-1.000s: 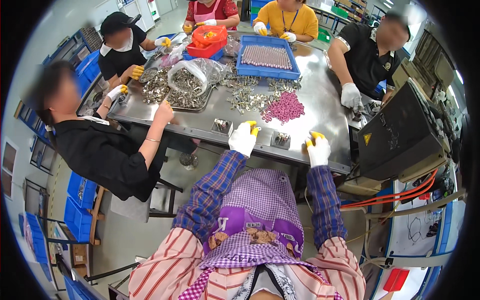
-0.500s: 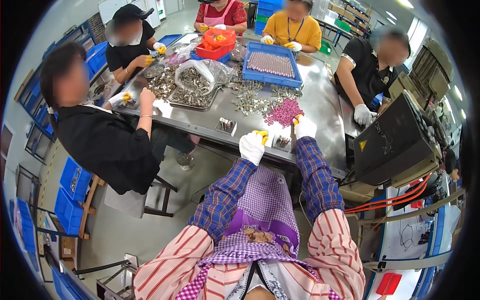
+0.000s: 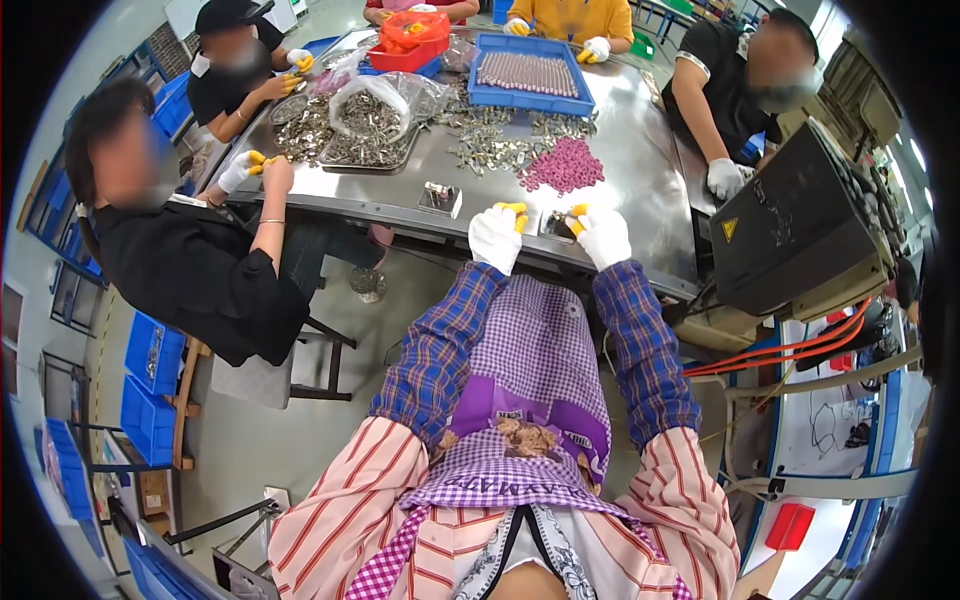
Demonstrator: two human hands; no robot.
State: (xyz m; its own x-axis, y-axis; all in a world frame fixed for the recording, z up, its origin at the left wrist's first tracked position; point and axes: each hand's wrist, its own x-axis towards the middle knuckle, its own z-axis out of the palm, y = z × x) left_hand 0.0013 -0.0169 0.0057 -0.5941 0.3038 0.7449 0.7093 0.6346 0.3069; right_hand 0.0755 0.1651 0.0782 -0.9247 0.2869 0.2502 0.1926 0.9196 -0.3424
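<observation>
My left hand [image 3: 495, 238], in a white glove with yellow fingertips, is at the table's near edge with its fingers pressed together; whatever they hold is too small to make out. My right hand [image 3: 603, 236], gloved the same way, has its fingers closed beside a small metal fixture [image 3: 556, 225]. Anything in that pinch is hidden. Just beyond both hands lies a heap of small pink rings [image 3: 563, 166]. Loose shiny metal parts [image 3: 485, 152] are spread to the left of the rings. A second small metal block [image 3: 440, 198] sits left of my left hand.
Farther back stand a blue tray [image 3: 530, 98] with rows of thin pinkish rods, a clear bag [image 3: 372, 108] of metal parts and a red basket [image 3: 408, 55]. Co-workers sit around the metal table [image 3: 650, 190]. A dark machine box [image 3: 790, 220] stands close on the right.
My right hand has drawn back from the edge of the pink rings to the small fixture, closer to my left hand. The whole view has tilted slightly, shifting the table upward.
</observation>
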